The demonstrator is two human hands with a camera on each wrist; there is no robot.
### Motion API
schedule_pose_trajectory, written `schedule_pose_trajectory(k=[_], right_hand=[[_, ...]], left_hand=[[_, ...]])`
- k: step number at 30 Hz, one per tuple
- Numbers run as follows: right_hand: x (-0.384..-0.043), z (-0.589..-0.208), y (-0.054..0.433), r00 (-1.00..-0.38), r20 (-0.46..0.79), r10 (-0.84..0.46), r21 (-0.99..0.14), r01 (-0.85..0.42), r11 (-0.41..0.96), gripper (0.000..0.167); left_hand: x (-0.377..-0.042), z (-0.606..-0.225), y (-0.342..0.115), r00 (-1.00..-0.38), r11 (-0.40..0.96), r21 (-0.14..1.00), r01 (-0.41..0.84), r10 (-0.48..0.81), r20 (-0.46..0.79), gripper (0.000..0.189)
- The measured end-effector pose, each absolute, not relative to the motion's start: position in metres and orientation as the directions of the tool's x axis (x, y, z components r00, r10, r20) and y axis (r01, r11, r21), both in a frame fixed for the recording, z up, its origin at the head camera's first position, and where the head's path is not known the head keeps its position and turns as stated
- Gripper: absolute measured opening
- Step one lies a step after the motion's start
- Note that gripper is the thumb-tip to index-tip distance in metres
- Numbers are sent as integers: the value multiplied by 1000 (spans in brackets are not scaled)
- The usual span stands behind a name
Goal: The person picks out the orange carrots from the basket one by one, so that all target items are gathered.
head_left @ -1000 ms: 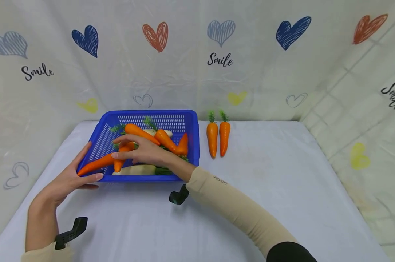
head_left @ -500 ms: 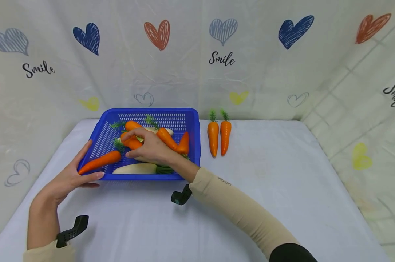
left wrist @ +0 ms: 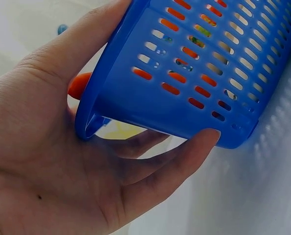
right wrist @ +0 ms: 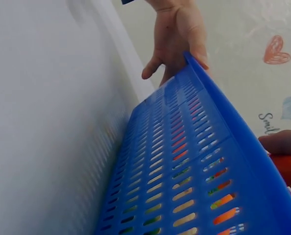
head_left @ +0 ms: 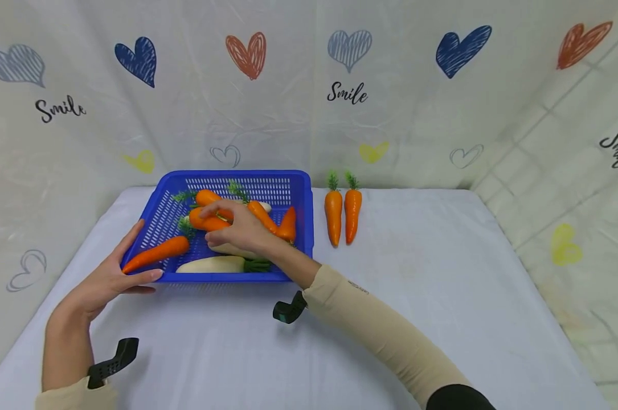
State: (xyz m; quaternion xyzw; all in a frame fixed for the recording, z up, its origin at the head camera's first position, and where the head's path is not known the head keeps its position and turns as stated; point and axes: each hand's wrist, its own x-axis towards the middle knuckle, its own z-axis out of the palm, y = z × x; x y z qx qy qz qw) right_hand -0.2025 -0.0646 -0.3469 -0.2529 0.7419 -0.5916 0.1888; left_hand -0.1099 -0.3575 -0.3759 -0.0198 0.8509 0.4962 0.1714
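A blue plastic basket (head_left: 196,278) holds several orange carrots and white radishes. In the head view my left hand (head_left: 109,273) grips its front left corner. The left wrist view shows the thumb over the basket's rim (left wrist: 94,98) and the fingers spread below it. My right hand (head_left: 242,228) reaches into the basket, its index finger and thumb around a carrot (head_left: 198,220) lying crosswise near the middle. In the right wrist view that carrot (right wrist: 288,169) shows orange between its fingers. Another carrot (head_left: 160,252) lies at the front left, beside a white radish (head_left: 211,264).
Two carrots (head_left: 333,219) stand out on the white cloth (head_left: 442,285), side by side right of the basket, leaves to the back. A backdrop printed with hearts (head_left: 247,54) rises behind the table. Black wrist cameras (head_left: 290,308) hang from both forearms.
My right hand has moved right and back inside the basket, from near the front left carrot to the middle, bringing a carrot along. My left hand has stayed at the corner.
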Motion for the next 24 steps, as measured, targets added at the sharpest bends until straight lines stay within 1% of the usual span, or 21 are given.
schedule_pose_trajectory(k=[4, 7, 11, 15, 19, 24], right_hand=[[-204, -347, -56, -810, 46, -585, -957, -204, 207, 38], [-206, -347, -51, -805, 71, -589, -965, -204, 162, 35], [-208, -346, -46, -783, 122, -610, -974, -213, 80, 25], [-209, -344, -39, -766, 181, -617, -957, -281, 68, 20], [-208, -343, -32, -748, 220, -626, -942, -330, 63, 17], [-210, -343, -23, -750, 249, -612, -930, -361, 64, 17]], left_hand=[[-112, -377, -358, -938, 510, 835, -207, 138, -317, 103], [-113, -376, -359, -937, 514, 832, -207, 139, -319, 102], [-115, -376, -359, -937, 517, 832, -201, 147, -318, 102], [-117, -376, -359, -936, 523, 828, -205, 142, -322, 102], [-117, -376, -358, -936, 521, 828, -209, 138, -323, 102], [-116, -376, -358, -938, 514, 833, -205, 141, -318, 101]])
